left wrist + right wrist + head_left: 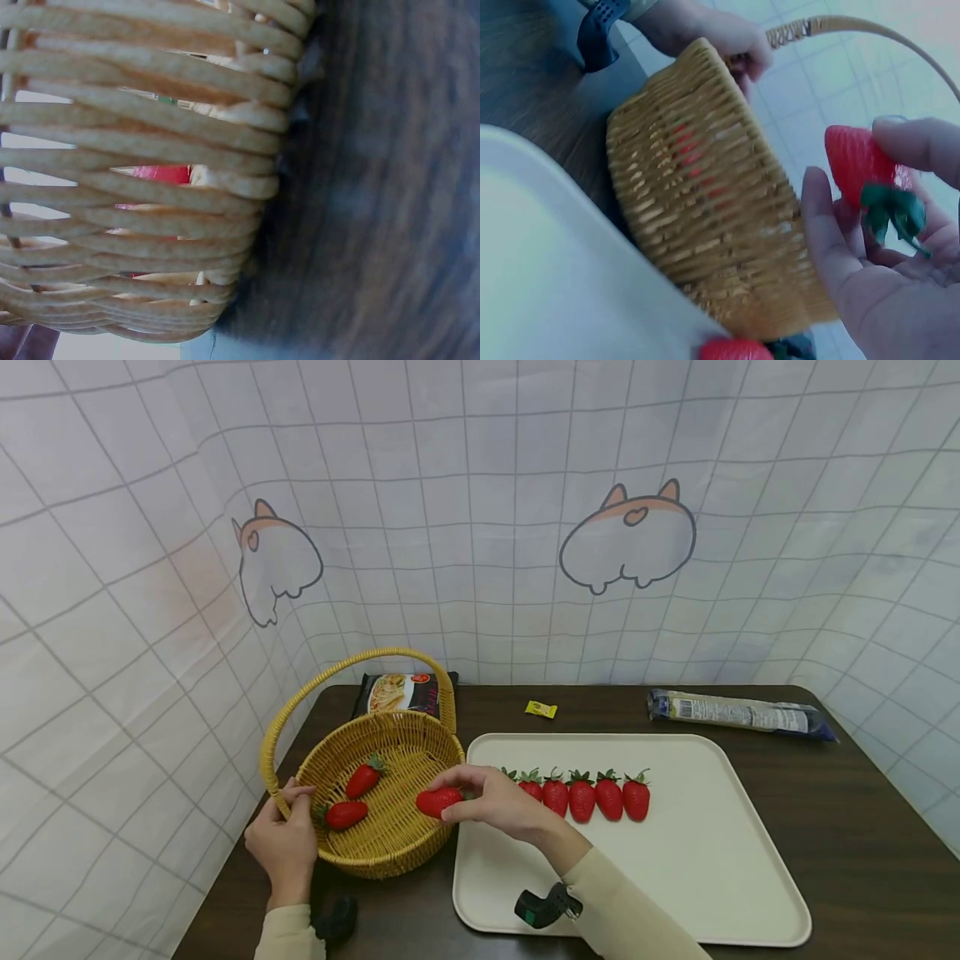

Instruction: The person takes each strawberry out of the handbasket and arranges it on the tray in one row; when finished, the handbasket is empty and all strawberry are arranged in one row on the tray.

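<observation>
A strawberry is pinched between the thumb and fingers of my right hand, over the right side of the yellow wicker basket. In the right wrist view that strawberry shows its green leaves toward the palm. My left hand grips the basket's arched handle low on the left, where it meets the rim. Inside the basket lie two strawberries, one upper and one lower. The left wrist view shows the woven wall close up, with red behind its gaps.
A white tray to the right of the basket bears a row of several strawberries, partly hidden by my right hand. Farther back are a dark food packet, a small yellow wrapper and a long clear-and-blue package.
</observation>
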The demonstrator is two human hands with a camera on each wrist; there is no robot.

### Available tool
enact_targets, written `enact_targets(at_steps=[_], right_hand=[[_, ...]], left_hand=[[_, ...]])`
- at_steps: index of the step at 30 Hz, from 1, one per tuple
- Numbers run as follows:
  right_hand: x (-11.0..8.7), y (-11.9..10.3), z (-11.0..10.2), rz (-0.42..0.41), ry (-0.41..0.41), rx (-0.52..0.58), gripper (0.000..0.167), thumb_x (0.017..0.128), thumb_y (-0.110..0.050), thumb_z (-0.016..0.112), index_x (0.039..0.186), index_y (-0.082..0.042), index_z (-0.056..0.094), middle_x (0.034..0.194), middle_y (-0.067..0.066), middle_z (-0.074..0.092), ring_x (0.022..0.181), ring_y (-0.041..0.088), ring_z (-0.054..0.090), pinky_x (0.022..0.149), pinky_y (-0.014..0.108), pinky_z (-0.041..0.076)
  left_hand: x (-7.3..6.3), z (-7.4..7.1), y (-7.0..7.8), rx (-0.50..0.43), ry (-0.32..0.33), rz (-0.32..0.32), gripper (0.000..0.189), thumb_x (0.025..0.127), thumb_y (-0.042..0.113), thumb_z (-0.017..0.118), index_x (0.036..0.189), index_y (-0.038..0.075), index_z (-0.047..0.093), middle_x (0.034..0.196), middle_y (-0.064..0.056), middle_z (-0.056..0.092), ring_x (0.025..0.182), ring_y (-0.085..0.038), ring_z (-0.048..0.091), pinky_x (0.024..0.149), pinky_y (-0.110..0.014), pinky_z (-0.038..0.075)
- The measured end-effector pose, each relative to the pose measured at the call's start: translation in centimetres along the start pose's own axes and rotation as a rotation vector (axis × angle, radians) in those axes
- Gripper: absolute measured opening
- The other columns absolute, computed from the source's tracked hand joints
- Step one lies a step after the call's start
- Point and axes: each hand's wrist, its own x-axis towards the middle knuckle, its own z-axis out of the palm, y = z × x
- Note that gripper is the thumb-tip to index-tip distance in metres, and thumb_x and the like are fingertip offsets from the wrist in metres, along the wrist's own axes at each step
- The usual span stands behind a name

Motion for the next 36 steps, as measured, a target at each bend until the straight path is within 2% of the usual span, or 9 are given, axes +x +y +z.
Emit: enact_targets(at_steps=[3,7,9,12,14,17,22,28,36], right_hand=[[-1.1,0.6,-0.6,0.005,0.074,-0.003,0.034,0.086,-0.009,0.072,0.119,-0.01,0.066,0.118,0.007,0.062,0.099,0.02,0.057,0.078,0.03,0.049],[-2.4,1.3,-1.6,0.033,0.174,0.074,0.038,0.086,-0.011,0.072,0.122,-0.008,0.064,0.116,0.01,0.063,0.098,0.025,0.059,0.074,0.035,0.05],[-2.9,1.5,-2.3,0.048,0.232,0.107,0.04,0.086,-0.013,0.073,0.124,-0.007,0.062,0.116,0.011,0.062,0.098,0.026,0.06,0.076,0.038,0.05],[-3.6,1.6,-3.5,0.07,0.3,0.171,0.044,0.086,-0.011,0.072,0.127,-0.004,0.058,0.121,0.012,0.058,0.103,0.024,0.059,0.086,0.041,0.052],[-4.0,1.7,-4.3,0.076,0.324,0.208,0.046,0.087,-0.009,0.071,0.129,-0.002,0.056,0.124,0.014,0.055,0.105,0.026,0.062,0.093,0.043,0.05],[-4.4,1.7,-5.3,0.081,0.356,0.249,0.046,0.087,-0.006,0.07,0.13,-0.001,0.056,0.126,0.014,0.053,0.107,0.028,0.062,0.093,0.041,0.05],[-5.2,1.6,-6.9,0.066,0.399,0.208,0.048,0.088,-0.007,0.068,0.134,-0.005,0.055,0.13,0.014,0.051,0.113,0.028,0.057,0.092,0.04,0.051],[-6.2,1.1,-9.0,0.041,0.472,0.147,0.048,0.092,-0.008,0.063,0.138,-0.005,0.05,0.135,0.015,0.048,0.108,0.03,0.063,0.095,0.044,0.048],[-7.5,0.8,-12.1,-0.044,0.554,0.323,0.039,0.098,-0.007,0.054,0.135,0.003,0.045,0.13,0.009,0.048,0.109,0.02,0.059,0.09,0.034,0.052]], left_hand=[[-0.1,-0.3,-0.1,0.011,0.006,0.002,0.016,0.086,0.003,0.066,0.074,0.006,0.077,0.095,-0.013,0.074,0.097,-0.015,0.07,0.07,-0.009,0.041],[0.0,-0.7,-0.2,0.02,0.018,0.012,0.016,0.085,0.002,0.067,0.073,0.005,0.077,0.093,-0.013,0.075,0.096,-0.009,0.069,0.068,-0.009,0.04],[0.0,-0.8,-0.2,0.02,0.017,0.015,0.016,0.086,0.002,0.067,0.074,0.004,0.077,0.092,-0.014,0.075,0.096,-0.008,0.069,0.067,-0.009,0.04],[0.0,-0.6,0.0,0.022,0.015,0.009,0.016,0.086,0.002,0.067,0.074,0.004,0.077,0.092,-0.013,0.075,0.097,-0.01,0.07,0.065,-0.01,0.04],[0.0,-0.6,0.1,0.018,0.013,0.002,0.016,0.086,0.002,0.066,0.074,0.004,0.077,0.091,-0.013,0.075,0.097,-0.01,0.07,0.065,-0.01,0.04],[0.0,-0.5,0.3,0.008,0.011,-0.004,0.017,0.086,0.002,0.065,0.074,0.004,0.077,0.09,-0.014,0.075,0.097,-0.014,0.07,0.067,-0.01,0.041],[0.0,-0.4,0.3,0.011,0.015,-0.008,0.017,0.087,0.003,0.065,0.075,0.004,0.077,0.092,-0.014,0.074,0.097,-0.015,0.07,0.069,-0.009,0.041],[0.0,-0.3,0.3,0.017,0.014,-0.011,0.018,0.088,0.005,0.064,0.075,0.005,0.077,0.096,-0.013,0.074,0.097,-0.011,0.07,0.068,-0.01,0.04],[0.0,0.1,0.3,0.024,0.022,0.007,0.018,0.087,0.004,0.064,0.074,0.005,0.077,0.096,-0.012,0.074,0.096,-0.008,0.069,0.067,-0.01,0.039]])
